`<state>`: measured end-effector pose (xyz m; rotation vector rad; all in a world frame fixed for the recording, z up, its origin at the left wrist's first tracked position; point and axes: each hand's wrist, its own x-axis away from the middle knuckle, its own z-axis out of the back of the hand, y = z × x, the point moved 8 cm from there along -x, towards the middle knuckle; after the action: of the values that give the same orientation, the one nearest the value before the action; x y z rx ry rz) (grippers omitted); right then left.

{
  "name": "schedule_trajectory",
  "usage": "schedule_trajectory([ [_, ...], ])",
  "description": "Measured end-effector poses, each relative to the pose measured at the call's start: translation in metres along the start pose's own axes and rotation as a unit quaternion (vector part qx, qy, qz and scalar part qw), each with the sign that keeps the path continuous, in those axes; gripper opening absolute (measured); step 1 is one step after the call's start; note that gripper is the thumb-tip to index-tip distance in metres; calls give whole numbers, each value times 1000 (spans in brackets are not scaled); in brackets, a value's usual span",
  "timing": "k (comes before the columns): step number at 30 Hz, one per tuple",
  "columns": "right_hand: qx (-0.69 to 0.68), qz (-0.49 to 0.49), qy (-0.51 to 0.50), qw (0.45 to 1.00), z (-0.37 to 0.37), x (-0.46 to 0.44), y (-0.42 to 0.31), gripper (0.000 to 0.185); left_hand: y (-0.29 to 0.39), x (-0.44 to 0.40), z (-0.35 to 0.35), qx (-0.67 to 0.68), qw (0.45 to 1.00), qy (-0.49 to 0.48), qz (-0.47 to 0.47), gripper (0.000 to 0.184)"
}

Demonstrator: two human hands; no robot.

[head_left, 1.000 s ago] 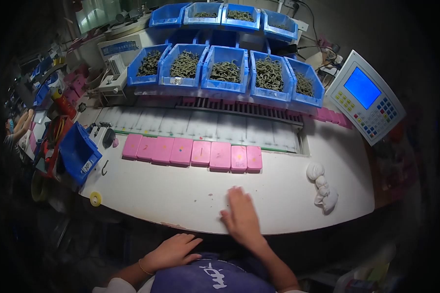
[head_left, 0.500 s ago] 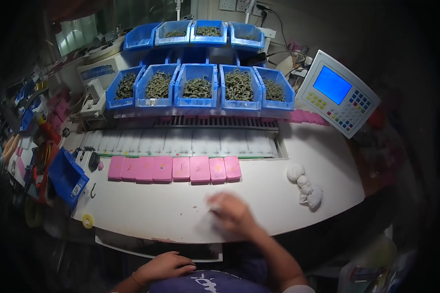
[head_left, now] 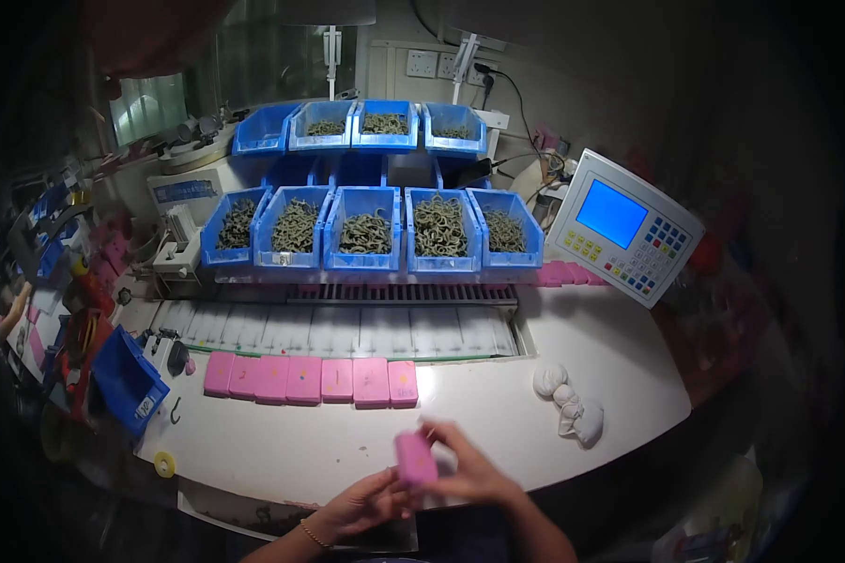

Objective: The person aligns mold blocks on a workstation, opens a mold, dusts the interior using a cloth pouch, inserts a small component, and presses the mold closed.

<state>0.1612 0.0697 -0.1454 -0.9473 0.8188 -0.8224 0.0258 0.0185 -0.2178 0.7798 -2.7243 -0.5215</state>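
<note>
Your right hand (head_left: 469, 472) pinches one pink block (head_left: 416, 457), lower center; your left hand (head_left: 366, 504) is beside it, grip unclear. Seven blocks (head_left: 303, 380) lie unlifted, center-left.

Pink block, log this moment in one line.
right hand: holding pink block; left hand: at block's lower end; other blocks: lined up

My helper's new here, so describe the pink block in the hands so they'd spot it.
On the white worktop, find the row of pink blocks in front of the blue bins. Nearer the front edge, the right hand grips a lone pink block, left hand close by. Unlike its neighbours, it is handheld.
</note>
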Motion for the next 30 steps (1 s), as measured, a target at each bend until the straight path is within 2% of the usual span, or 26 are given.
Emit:
schedule_trajectory([
  [1, -46, -16, -31, 998, -16, 10, -22, 91, 2, -3, -3, -22, 1000, 3, -6, 58],
  [3, 32, 20, 1, 999, -14, 18, -37, 88, 10, -6, -19, -66, 998, 8, -14, 62],
  [4, 72, 37, 21, 996, -11, 22, -40, 87, 18, -9, -23, -111, 992, 52, -14, 63],
  [5, -64, -14, 33, 997, -13, 27, -26, 86, 31, -9, -23, -287, 952, 84, -61, 63],
  [6, -198, -62, 48, 977, -19, 34, -8, 85, 45, -9, -26, -453, 878, 108, -106, 63],
  [7, -329, -107, 63, 936, -25, 40, 5, 84, 54, -10, -34, -603, 774, 124, -151, 63],
  [8, -340, -190, 47, 920, -37, 44, 14, 73, 64, -10, -57, -669, 687, 132, -252, 60],
  [11, -329, -242, 71, 910, -57, 51, 44, 64, 60, -7, -67, -733, 569, 194, -317, 58],
  [12, -292, -215, 101, 926, -56, 50, 40, 57, 58, -7, -68, -739, 557, 208, -317, 55],
  [15, -238, -230, 152, 931, -50, 50, 26, 54, 51, -8, -64, -749, 546, 219, -305, 57],
  [18, -175, -210, 172, 946, -41, 47, 9, 51, 50, -8, -73, -757, 529, 195, -332, 58],
  [22, -109, -135, 250, 952, -35, 52, 9, 46, 44, -10, -69, -744, 511, 194, -383, 57],
  [25, -238, -241, 255, 906, -39, 62, 30, 45, 44, -13, -68, -715, 554, 191, -381, 57],
  [26, -132, -159, 282, 937, -25, 58, 25, 45, 46, -14, -71, -681, 587, 187, -397, 56],
  [27, -264, -175, 347, 883, -23, 61, 36, 43, 44, -15, -60, -670, 609, 174, -387, 55],
  [29, -129, -182, 354, 908, -8, 63, 37, 40, 46, -15, -59, -645, 627, 206, -386, 57],
  [30, -61, -195, 340, 918, -6, 60, 32, 40, 44, -13, -57, -660, 605, 217, -388, 57],
])
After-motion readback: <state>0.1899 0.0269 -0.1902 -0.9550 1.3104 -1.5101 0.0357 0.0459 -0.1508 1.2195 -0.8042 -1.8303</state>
